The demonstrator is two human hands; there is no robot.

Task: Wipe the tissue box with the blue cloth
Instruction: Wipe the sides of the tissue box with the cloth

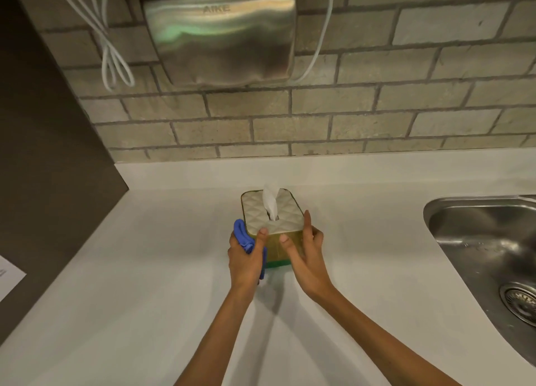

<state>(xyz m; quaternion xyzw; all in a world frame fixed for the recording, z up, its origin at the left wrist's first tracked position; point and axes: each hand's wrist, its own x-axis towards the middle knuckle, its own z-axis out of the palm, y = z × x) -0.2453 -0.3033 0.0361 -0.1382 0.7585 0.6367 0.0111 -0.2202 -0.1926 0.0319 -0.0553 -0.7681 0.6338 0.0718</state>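
The tissue box (271,211) stands on the white counter, with a quilted pale top, yellow-green sides and a white tissue (271,200) sticking up from its slot. My left hand (246,258) holds the bunched blue cloth (243,236) against the box's left near corner, thumb resting on the top edge. On the right near side of the box, my right hand (304,250) grips it, thumb on the front face and fingers along the right side.
A steel sink (478,240) with a drain is set into the counter (145,269) at the right. A metal hand dryer (220,31) and a looped white cable (113,58) hang on the brick wall. A dark panel (43,153) with a paper sheet stands at left.
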